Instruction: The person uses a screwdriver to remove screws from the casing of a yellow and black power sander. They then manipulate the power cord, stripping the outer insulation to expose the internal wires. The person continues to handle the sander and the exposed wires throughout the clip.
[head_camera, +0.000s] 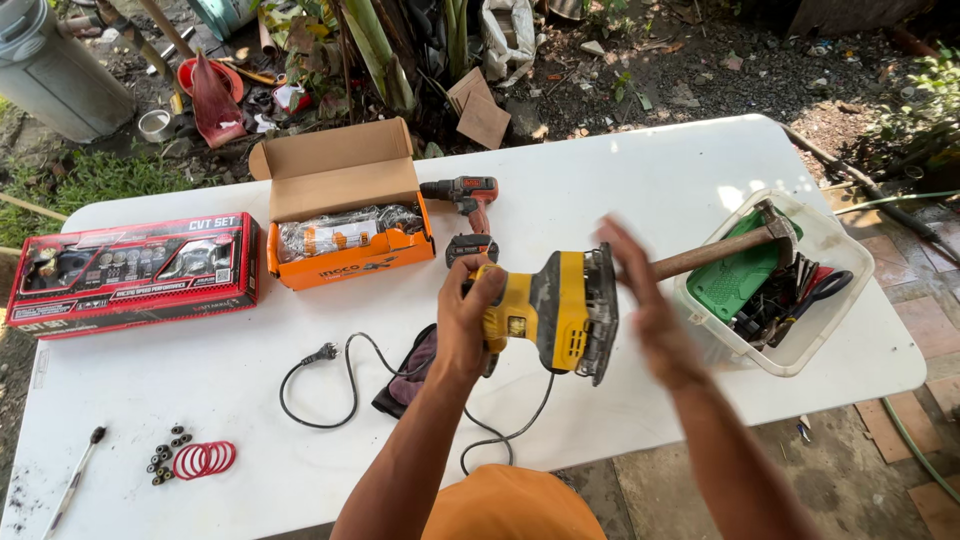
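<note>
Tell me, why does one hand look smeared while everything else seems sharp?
In the head view, the right hand is motion-blurred beside the yellow sander; the left hand gripping it is sharp; harsh sun glares off the white table, and straight edges bow outward.

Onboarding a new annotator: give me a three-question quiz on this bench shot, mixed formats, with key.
1. Multiple choice: the left hand grips which tool? A) cordless drill B) yellow electric sander C) hammer
2. True or false: the hammer lies flat on the white table.
3. Fill in: the sander's plug lies on the table, not ____ in.

Key:
1. B. The right hand is open, blurred, at the sander's base pad.
2. False. Its head rests in the clear plastic bin, with the handle sticking out over the rim.
3. plugged.
</note>
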